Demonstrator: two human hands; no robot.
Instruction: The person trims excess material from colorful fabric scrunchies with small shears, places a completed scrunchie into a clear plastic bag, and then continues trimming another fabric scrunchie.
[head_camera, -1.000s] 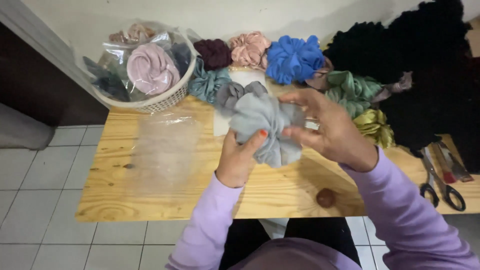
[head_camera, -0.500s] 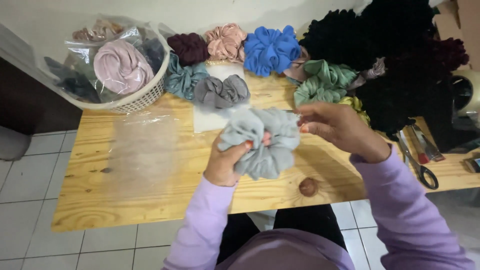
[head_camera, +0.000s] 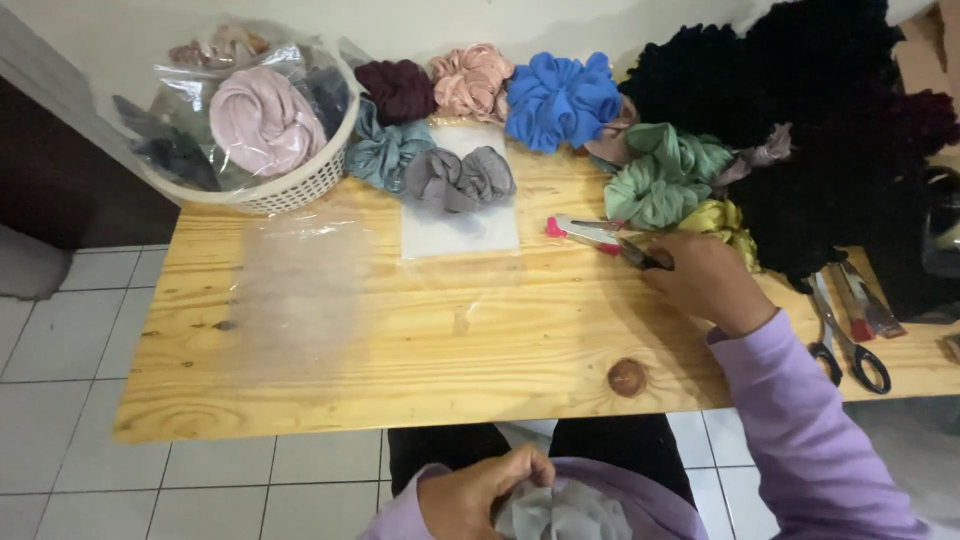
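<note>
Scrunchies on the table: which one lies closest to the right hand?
The yellow-green scrunchie, lying just beyond the right hand at the foot of the black pile. The green scrunchies lie farther back; the grey, blue, pink and maroon ones are well off to the left.

A person in a light lilac long-sleeved top, its soft cuffs reaching the wrists, and dark trousers; both hands are bare, without rings or gloves.

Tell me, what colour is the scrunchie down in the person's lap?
Pale grey. The scrunchie sits in the left hand, at the bottom of the head view.
</note>
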